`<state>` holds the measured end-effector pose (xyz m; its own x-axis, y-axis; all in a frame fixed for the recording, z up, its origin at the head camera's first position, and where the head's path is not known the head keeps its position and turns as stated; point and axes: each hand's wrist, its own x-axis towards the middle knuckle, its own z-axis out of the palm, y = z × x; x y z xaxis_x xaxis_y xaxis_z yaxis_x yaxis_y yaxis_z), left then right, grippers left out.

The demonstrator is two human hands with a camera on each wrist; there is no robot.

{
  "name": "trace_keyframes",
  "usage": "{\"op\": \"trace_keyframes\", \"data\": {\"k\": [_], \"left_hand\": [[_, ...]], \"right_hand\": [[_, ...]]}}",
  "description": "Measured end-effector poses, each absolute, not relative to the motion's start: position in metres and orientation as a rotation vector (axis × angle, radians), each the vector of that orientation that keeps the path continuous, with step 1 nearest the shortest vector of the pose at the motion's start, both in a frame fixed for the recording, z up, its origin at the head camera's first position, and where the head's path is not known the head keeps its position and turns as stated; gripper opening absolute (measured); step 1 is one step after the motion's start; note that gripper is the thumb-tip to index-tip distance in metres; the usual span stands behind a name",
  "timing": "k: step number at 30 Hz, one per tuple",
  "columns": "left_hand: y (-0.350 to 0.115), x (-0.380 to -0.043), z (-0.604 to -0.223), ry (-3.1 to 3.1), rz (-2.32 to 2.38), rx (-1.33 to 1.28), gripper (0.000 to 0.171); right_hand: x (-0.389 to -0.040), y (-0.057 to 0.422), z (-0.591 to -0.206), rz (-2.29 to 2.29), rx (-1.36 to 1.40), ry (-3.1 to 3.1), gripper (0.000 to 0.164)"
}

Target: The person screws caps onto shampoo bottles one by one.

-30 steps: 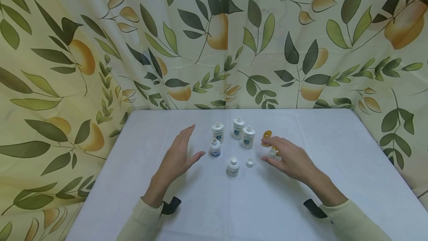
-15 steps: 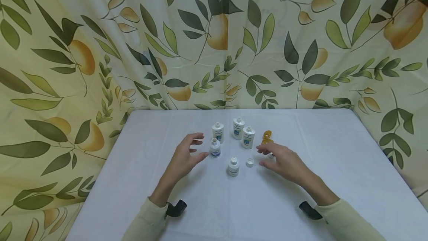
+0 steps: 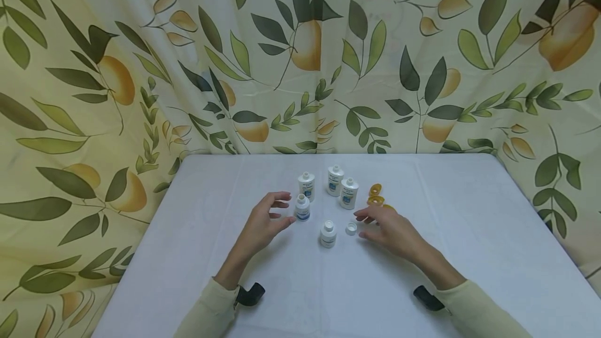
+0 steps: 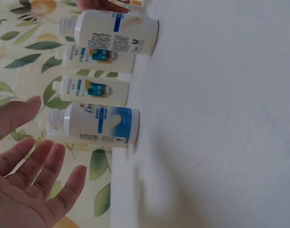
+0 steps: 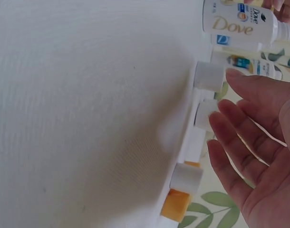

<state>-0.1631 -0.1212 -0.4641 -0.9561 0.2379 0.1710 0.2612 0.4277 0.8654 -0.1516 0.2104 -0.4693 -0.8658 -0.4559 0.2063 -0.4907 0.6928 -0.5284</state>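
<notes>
White plastic, probably easy to topple

Nearest, a gold-lettered Dove bottle stands upright on the table, its neck bare; a careless inward sweep by either hand could tip it, and any contents might spill. Just to its right lies a small white screw cap, which a clumsy nudge could send sliding away. The right hand reaches in from the near right, holding nothing, fingers loosely bent, thumb tip just beside that cap; whether they touch is unclear.

The left hand comes in from the near left, likewise empty, fingers relaxed, thumb just beside the blue-banded Dove bottle, also uncapped. Pushed too far, it could knock that bottle into the white bottle behind.

Beyond the right fingertips lie orange flip caps; mixing them with the white sort would probably mean a poor fit. Farthest, a pair of capless white bottles stands close together, so one falling might take its neighbour.
</notes>
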Motion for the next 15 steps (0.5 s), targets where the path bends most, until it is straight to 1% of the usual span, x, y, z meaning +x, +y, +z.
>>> {"op": "trace_keyframes", "data": {"k": [15], "left_hand": [[-0.114, -0.175, -0.482, -2.601, -1.73, -0.36, 0.054]], "right_hand": [[-0.155, 0.201, -0.477, 0.875, 0.779, -2.864, 0.04]]}}
